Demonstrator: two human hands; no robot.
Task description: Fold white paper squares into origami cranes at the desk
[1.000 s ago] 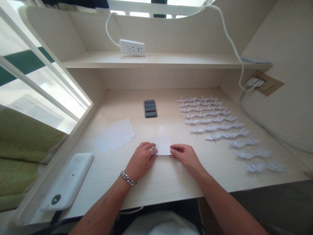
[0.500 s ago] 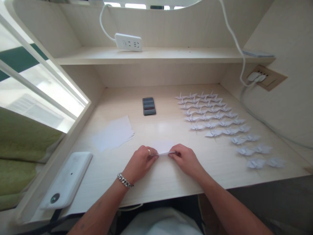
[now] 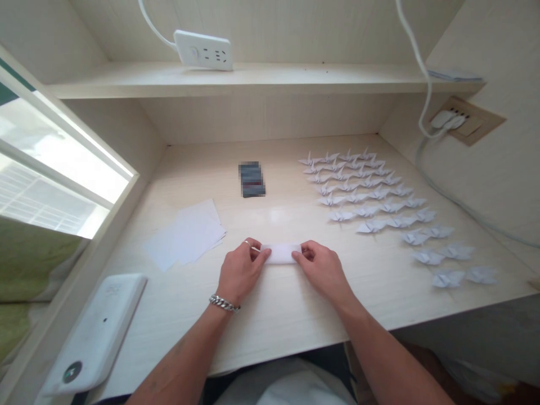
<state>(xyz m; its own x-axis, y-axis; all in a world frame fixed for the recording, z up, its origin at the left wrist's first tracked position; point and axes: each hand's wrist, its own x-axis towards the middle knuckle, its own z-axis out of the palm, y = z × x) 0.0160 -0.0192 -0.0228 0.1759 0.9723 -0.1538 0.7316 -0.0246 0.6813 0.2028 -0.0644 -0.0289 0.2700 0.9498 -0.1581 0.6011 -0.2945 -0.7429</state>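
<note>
A white sheet of paper (image 3: 281, 254), folded into a wide strip, is held between my two hands above the near middle of the desk. My left hand (image 3: 243, 267), with a ring and a chain bracelet, pinches its left end, the thumb lying on the near face. At the right end my right hand (image 3: 323, 265) pinches it in the same way, fingers curled behind. Left of my hands lies a loose stack of white paper sheets (image 3: 185, 233). Several rows of folded white paper cranes (image 3: 365, 197) cover the right side of the desk.
Behind my hands lies a dark, pixelated flat object (image 3: 252, 180). A white device (image 3: 97, 332) with a round dial rests at the left edge. Above, a shelf (image 3: 270, 73) carries a power strip (image 3: 203, 50). A white cable (image 3: 422, 67) hangs to a wall socket (image 3: 468, 121).
The paper was seen nearly edge-on between my fingers; now its folded face shows as a broader strip. My thumbs have shifted onto that face. The view has tilted slightly.
</note>
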